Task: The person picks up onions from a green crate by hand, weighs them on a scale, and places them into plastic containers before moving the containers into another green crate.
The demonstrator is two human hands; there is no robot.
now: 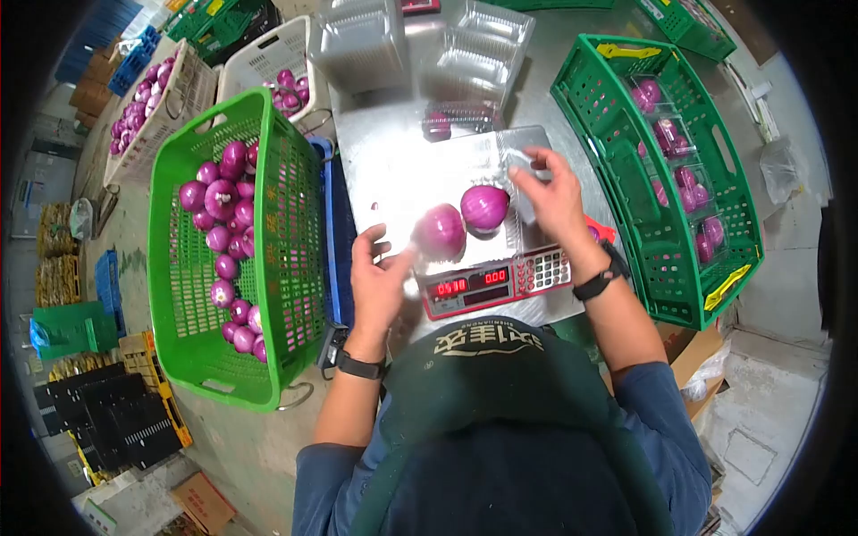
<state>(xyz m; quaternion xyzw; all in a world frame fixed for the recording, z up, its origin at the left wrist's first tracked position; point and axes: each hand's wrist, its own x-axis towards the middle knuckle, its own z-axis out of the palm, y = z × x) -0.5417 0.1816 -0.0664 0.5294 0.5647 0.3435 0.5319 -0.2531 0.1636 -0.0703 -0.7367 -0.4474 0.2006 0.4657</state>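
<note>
Two red onions, a left one point(441, 232) and a right one point(485, 208), sit in an open clear plastic clamshell box point(514, 234) on a digital scale point(469, 290) with lit red digits. Just left of the onions is my left hand point(380, 277), fingers apart and curved, holding nothing I can see. My right hand point(554, 201) is over the box's clear lid side, thumb and forefinger spread near the plastic; glare hides whether they touch it. Behind the scale lies another clear box point(460, 116) with something purple by it.
A green crate of loose onions point(268, 295) stands at left, a green crate of packed boxes point(661, 295) at right. Stacked clear boxes point(357, 45) occupy the metal table's point(362, 161) far side. White baskets point(299, 54) hold more onions.
</note>
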